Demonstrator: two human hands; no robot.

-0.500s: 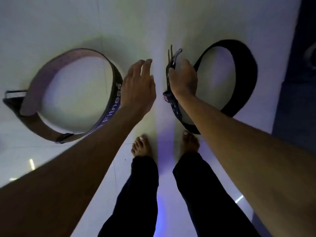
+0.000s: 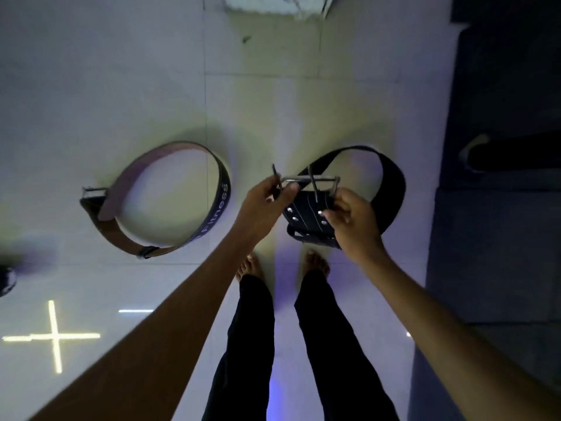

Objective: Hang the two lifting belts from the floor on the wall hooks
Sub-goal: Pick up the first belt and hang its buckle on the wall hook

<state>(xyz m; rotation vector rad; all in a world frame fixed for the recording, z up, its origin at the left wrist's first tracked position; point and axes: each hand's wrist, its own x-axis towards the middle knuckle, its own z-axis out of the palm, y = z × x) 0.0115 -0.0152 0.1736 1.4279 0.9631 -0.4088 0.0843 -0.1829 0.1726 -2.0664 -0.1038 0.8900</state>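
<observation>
A black lifting belt (image 2: 391,183) is lifted off the floor in front of me, its loop hanging away to the right. My left hand (image 2: 267,202) pinches the left end of its metal buckle (image 2: 309,179). My right hand (image 2: 352,220) grips the riveted strap end just below the buckle's right side. A second belt (image 2: 170,205), brown inside and dark outside with white lettering, lies in a ring on the white tiled floor (image 2: 121,86) to the left, untouched. No wall hooks are in view.
My bare feet (image 2: 252,265) and dark trousers stand just below the held belt. A dark mat (image 2: 498,238) covers the floor along the right side, with a dark object on it. A pale block (image 2: 273,4) sits at the top edge.
The black belt has come up off the floor. My left hand, open above the floor before, has closed on the buckle, and my right hand has shifted to the strap end.
</observation>
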